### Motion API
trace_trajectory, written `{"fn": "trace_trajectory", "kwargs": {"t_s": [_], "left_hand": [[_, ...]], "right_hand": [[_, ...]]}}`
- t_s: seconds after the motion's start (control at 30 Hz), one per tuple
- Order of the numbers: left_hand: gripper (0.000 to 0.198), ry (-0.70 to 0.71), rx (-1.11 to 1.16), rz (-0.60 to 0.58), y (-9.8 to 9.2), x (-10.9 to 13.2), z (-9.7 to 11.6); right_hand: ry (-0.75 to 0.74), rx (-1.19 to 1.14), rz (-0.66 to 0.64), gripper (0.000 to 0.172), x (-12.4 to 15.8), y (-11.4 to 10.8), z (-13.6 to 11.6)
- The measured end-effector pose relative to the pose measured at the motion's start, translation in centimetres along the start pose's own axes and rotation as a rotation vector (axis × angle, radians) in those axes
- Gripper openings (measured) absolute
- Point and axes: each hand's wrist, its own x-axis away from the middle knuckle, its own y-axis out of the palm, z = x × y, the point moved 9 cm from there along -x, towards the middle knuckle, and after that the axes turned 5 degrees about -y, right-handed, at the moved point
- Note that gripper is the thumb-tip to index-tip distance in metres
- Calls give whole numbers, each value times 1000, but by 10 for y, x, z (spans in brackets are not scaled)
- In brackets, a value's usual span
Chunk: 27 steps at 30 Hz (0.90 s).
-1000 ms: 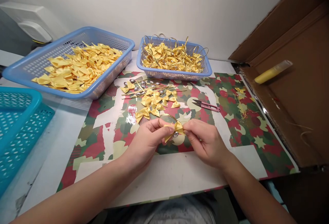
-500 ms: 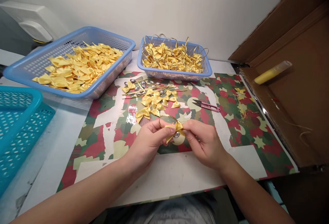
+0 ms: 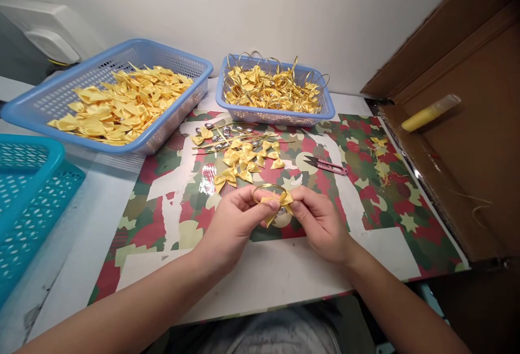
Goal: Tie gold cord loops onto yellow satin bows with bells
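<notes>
A yellow ribbon bow (image 3: 285, 200) with a small silver bell (image 3: 281, 210) under its knot is held between my two hands over the front of the mat. My left hand (image 3: 239, 218) pinches the bow's left side between thumb and fingers. On the other side, my right hand (image 3: 319, 221) grips its right loop. A gold cord loop (image 3: 270, 186) arches up behind the bow. Just beyond the hands lie several loose yellow bows (image 3: 244, 159), with silver bells on gold cords (image 3: 221, 140) behind them.
Two blue baskets stand at the back: the left one (image 3: 174, 105) holds yellow bows, the right one (image 3: 280, 117) corded bows. Thread snips (image 3: 327, 165) lie on the camouflage mat (image 3: 162, 229). A teal basket (image 3: 40, 202) is at left; a cardboard wall (image 3: 455, 181) borders the right.
My right fingers have shifted from beside the knot to the bow's right loop. The bow has turned slightly, and its bell is now more covered. The view has shifted a little.
</notes>
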Motion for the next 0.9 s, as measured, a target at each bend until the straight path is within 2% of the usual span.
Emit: {"fn": "trace_trajectory", "kwargs": {"t_s": [0.13, 0.23, 0.37, 0.67, 0.8, 0.9], "left_hand": [[20, -28, 65, -25, 3, 1, -2], [19, -50, 105, -26, 4, 1, -4], [19, -81, 167, -24, 5, 0, -7], [23, -103, 239, -71, 10, -2, -8], [23, -88, 202, -78, 11, -2, -7], [22, -71, 170, -47, 7, -3, -7]], "right_hand": [[88, -180, 20, 25, 2, 5, 13], [157, -407, 10, 25, 4, 15, 22], [206, -625, -9, 24, 5, 26, 26], [361, -719, 42, 35, 5, 33, 29], [380, -791, 38, 34, 7, 38, 31], [379, -757, 18, 34, 7, 37, 33]]}}
